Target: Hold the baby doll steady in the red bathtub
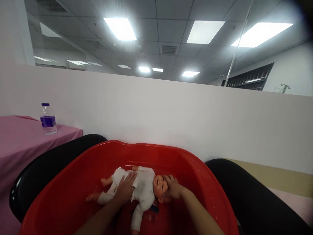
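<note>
A baby doll [143,184] in a white long-sleeved outfit lies face up in a red tub [193,168], its head to the right and its bare feet to the left. My left hand [126,188] rests on the doll's hip and lower body, fingers stretched out and fairly flat. At the doll's head, my right hand [172,187] curves around the crown and side, with the thumb near the cheek. A small dark item [154,208] shows beneath the doll's shoulder; I cannot make out what it is.
Black padded rests [56,163] flank the tub on both sides. A water bottle [48,120] with a purple label stands on a pink cloth-covered table [19,133] at left. Behind the tub rises a white partition [146,111] with glass above.
</note>
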The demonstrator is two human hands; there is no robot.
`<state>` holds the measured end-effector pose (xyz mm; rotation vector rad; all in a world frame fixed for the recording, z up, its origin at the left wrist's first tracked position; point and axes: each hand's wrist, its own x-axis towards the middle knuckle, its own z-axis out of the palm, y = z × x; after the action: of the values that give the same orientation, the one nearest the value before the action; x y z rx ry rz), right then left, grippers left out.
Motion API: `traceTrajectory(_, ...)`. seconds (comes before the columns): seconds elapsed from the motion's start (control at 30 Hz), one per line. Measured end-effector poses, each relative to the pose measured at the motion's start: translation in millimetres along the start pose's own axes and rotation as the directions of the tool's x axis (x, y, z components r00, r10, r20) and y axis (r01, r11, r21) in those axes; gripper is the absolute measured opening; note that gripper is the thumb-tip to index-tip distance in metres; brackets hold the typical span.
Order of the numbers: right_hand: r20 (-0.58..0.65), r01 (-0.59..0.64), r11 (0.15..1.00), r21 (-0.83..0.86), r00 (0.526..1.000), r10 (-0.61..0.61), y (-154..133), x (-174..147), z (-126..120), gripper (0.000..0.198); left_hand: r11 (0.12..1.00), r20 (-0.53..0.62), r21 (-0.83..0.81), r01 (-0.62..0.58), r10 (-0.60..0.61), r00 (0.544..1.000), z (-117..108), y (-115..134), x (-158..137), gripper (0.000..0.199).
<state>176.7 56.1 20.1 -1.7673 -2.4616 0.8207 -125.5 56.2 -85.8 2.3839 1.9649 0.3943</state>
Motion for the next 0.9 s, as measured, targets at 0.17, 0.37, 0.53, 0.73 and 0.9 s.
traceTrajectory(0.17,0.015,0.000,1.000,0.013,1.000,-0.001,-1.5,-4.3,-2.4,0.108,0.967,-0.068,0.099,0.234,-0.228,0.971,2.1,-24.7,-7.5,0.063)
traceTrajectory(0.37,0.039,0.003,1.000,0.018,0.999,-0.004,-3.9,-7.4,-5.6,0.109,0.951,-0.101,0.142,0.275,-0.262,0.960,8.0,-37.9,-7.1,0.059)
traceTrajectory(0.53,0.031,0.008,1.000,0.018,0.999,-0.008,-4.2,-7.8,-6.8,0.110,0.946,-0.090,0.160,0.284,-0.272,0.958,4.7,-33.3,-6.5,0.059)
traceTrajectory(0.73,0.041,-0.012,1.000,0.025,0.999,0.011,-5.5,-8.9,-7.8,0.108,0.953,-0.104,0.149,0.263,-0.250,0.963,3.9,-33.2,-8.1,0.057)
traceTrajectory(0.9,0.037,-0.009,1.000,0.024,0.999,0.008,-2.8,-5.9,-5.5,0.109,0.944,-0.088,0.131,0.302,-0.292,0.952,-0.8,-29.4,-7.6,0.058)
